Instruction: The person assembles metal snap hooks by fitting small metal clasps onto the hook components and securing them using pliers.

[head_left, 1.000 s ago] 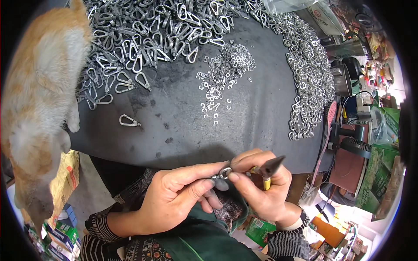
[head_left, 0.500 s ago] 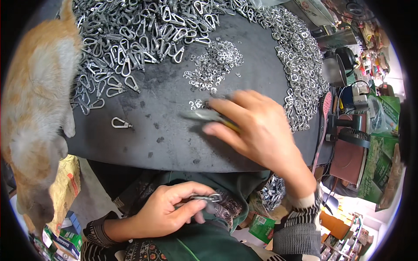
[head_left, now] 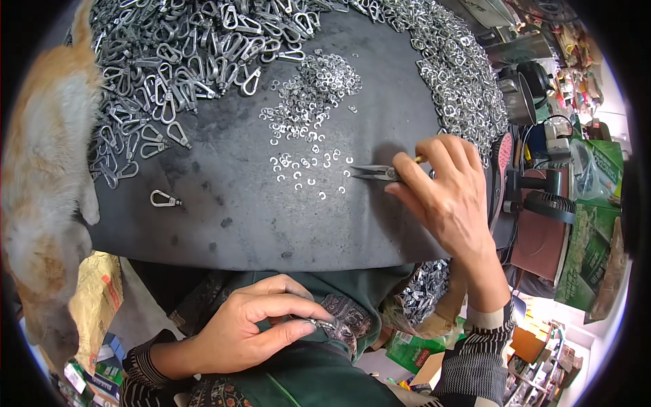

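Head view: right hand [head_left: 444, 186], wrapped around pliers [head_left: 383, 173] whose long axis runs left-right, is the nearer to the loose C-shaped rings [head_left: 346, 173] just left of their tips; left hand [head_left: 261, 319], nearer the body, pinches a small metal piece [head_left: 324, 324].

Pale lettering [head_left: 588, 261], on green carton [head_left: 575, 251], right of right hand [head_left: 444, 186]. White label [head_left: 405, 337] and red printed patch [head_left: 420, 357], on green box [head_left: 400, 352], below same hand. Red print [head_left: 110, 288], on yellow bag [head_left: 90, 298], left of left hand [head_left: 261, 319], too small to read.
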Action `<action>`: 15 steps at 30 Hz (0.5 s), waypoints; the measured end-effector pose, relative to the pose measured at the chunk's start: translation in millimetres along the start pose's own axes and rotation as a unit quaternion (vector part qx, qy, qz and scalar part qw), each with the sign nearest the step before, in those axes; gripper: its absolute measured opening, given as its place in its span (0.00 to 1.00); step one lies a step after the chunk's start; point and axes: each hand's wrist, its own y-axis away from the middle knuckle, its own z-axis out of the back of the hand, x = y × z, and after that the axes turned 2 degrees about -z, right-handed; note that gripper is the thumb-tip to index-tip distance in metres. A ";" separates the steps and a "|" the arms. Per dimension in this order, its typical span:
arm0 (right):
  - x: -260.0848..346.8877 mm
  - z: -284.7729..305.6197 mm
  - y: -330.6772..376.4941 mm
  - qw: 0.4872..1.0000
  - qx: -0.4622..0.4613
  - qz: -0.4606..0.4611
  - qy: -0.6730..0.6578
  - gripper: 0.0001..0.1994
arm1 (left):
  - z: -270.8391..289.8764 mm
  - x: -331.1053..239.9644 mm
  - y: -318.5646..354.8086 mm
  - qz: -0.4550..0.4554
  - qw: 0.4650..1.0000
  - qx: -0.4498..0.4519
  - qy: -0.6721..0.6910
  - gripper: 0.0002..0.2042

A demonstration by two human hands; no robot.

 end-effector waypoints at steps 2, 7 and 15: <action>-5.5 -1.6 -6.0 0.999 0.013 0.048 -0.020 0.16 | 1.4 -1.2 1.2 0.039 0.999 0.002 0.004 0.10; -7.6 0.2 -16.7 0.997 0.029 0.067 -0.027 0.16 | 5.6 -3.9 0.9 0.049 0.999 -0.014 0.016 0.10; -8.3 11.5 -20.9 0.993 0.034 0.104 -0.038 0.16 | 8.5 -7.9 -0.9 0.072 0.983 -0.105 0.136 0.08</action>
